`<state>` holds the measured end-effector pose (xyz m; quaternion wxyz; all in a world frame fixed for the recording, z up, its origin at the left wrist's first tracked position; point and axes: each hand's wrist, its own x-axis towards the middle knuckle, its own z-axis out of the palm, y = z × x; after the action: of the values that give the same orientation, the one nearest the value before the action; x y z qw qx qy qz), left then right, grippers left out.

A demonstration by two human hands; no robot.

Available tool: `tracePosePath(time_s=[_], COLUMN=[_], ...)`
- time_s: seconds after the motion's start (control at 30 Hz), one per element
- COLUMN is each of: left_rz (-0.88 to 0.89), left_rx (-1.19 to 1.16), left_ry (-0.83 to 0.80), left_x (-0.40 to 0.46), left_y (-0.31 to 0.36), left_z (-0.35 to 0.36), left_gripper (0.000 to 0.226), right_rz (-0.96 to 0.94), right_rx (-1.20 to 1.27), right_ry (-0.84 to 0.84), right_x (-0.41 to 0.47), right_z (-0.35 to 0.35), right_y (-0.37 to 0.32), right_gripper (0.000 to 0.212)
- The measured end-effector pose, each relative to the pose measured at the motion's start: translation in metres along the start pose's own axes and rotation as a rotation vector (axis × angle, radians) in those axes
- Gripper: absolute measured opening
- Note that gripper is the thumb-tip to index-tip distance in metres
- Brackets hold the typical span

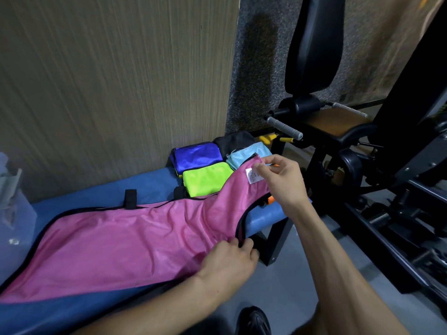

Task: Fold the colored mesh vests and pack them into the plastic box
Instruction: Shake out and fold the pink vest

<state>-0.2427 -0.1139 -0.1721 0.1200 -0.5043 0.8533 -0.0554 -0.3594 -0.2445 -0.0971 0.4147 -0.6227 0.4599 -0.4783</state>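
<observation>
Head view showed the pink vest (116,238) lying lengthwise on the blue worktop (150,182); right hand (281,180) pinched its far shoulder strap beside the folded vests (205,180); left hand (229,259) pinched its near strap edge.

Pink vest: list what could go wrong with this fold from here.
1. The right hand lifts one strap of the pink vest over the folded green vest; swinging it across may drag that stack askew.
2. The left hand pinches the other strap at the edge of the blue bench; if released, it might slide off toward the floor.
</observation>
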Motion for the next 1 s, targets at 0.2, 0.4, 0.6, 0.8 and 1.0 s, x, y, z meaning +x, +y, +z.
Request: tracePosePath(time_s=[0.2,0.4,0.6,0.8,1.0], left_rz=[-0.048,0.204,-0.150,-0.363,-0.296], left_rx=[0.091,-0.052,-0.374,-0.420,-0.422], left_ry=[-0.004,0.309,0.575,0.185,0.129], left_x=[0.012,-0.002,-0.025,-0.042,-0.044], left_y=[0.005,-0.013,-0.078,-0.132,-0.134], left_z=[0.000,0.013,0.036,0.076,0.087], left_gripper=[0.036,0.051,0.030,0.051,0.061], right_rz=[0.022,0.133,0.250,0.326,0.360], right_rx=[-0.038,-0.185,-0.389,-0.625,-0.718], right_ry=[0.052,0.166,0.208,0.163,0.142], right_x=[0.000,0.011,0.019,0.023,0.029], right_z=[0.005,0.003,-0.009,-0.014,-0.010], right_y=[0.000,0.011,0.024,0.039,0.042], right_gripper=[0.013,0.013,0.024,0.031,0.033])
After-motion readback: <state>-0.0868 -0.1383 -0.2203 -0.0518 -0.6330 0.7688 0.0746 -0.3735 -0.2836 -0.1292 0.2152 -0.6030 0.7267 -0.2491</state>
